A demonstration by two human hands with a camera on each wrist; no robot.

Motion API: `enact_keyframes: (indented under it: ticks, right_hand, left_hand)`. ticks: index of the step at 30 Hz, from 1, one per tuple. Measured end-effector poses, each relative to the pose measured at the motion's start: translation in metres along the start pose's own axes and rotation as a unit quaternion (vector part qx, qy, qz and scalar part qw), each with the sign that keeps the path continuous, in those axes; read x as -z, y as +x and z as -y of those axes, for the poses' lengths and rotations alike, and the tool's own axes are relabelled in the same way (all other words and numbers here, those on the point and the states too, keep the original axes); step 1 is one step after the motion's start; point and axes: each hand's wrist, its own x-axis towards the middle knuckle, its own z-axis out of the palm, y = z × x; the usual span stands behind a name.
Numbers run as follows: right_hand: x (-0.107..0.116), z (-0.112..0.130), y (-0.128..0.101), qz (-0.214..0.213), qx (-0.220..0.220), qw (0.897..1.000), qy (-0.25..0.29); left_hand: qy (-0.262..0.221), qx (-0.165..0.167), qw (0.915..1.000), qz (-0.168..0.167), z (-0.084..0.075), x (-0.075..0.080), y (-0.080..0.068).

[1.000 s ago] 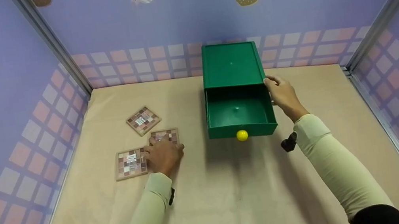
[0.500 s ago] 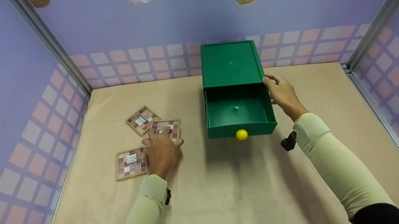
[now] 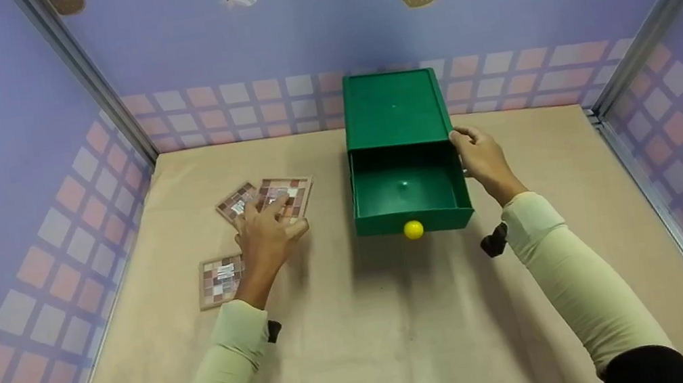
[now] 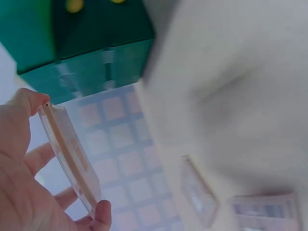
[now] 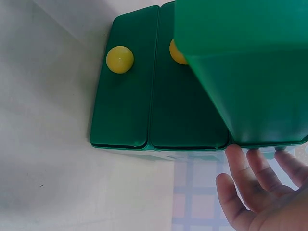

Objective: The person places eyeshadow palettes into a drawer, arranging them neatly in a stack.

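Note:
My left hand [image 3: 264, 245] holds a square eyeshadow palette [image 3: 295, 192] with brown and pink squares, raised off the table. In the left wrist view the palette [image 4: 72, 156] shows edge-on, its sides between my thumb and fingers. Behind my fingertips lies a second palette [image 3: 234, 200], partly covered in the head view. A third palette [image 3: 219, 286] with a white label lies nearer, beside my wrist. My right hand [image 3: 484, 162] rests its fingertips against the right side of a green drawer cabinet [image 3: 395, 107]. Its top drawer [image 3: 378, 225] is pulled out, and I see nothing inside.
A yellow knob [image 3: 413, 229] sticks out from the drawer front. Below, two closed drawers [image 5: 122, 103] show in the right wrist view. Patterned purple walls [image 3: 303, 33] stand around the beige table [image 3: 356, 367] at the back and both sides.
My left hand has lifted the palette from the table and moved it away from me, over toward the far palette. My right hand and the cabinet stay in place.

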Motion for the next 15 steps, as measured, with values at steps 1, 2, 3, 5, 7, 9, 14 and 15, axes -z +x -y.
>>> enact_keyframes:
  ticks: [1, 2, 3, 5, 7, 9, 14, 15]
  right_hand:
    - [0.0, 0.0, 0.0, 0.0, -0.001, 1.0, 0.001]
    - [0.0, 0.0, 0.0, 0.0, -0.002, 1.0, 0.003]
    - [0.0, 0.0, 0.0, 0.0, -0.002, 1.0, 0.002]
    - [0.0, 0.0, 0.0, -0.001, -0.001, 1.0, -0.002]
    - [0.0, 0.0, 0.0, -0.001, 0.001, 1.0, -0.003]
    - [0.0, 0.0, 0.0, -0.001, 0.004, 1.0, -0.006]
    - [-0.001, 0.001, -0.001, -0.003, 0.005, 1.0, -0.006]
    - [-0.001, 0.001, -0.001, -0.003, 0.004, 1.0, -0.006]
  left_hand:
    - [-0.003, -0.012, 0.9999, -0.003, -0.003, 0.003, 0.0]
    - [-0.006, -0.024, 0.9997, -0.007, -0.006, 0.006, 0.0]
    - [-0.013, -0.037, 0.9992, -0.01, -0.009, 0.01, -0.001]
    - [-0.027, -0.06, 0.9977, -0.014, -0.016, 0.015, -0.001]
    - [-0.039, -0.078, 0.9961, -0.014, -0.024, 0.021, -0.002]
    - [-0.048, -0.093, 0.9944, -0.011, -0.031, 0.025, -0.003]
    - [-0.063, -0.134, 0.9889, 0.009, -0.049, 0.029, -0.006]
    - [-0.064, -0.144, 0.9875, 0.015, -0.053, 0.029, -0.007]
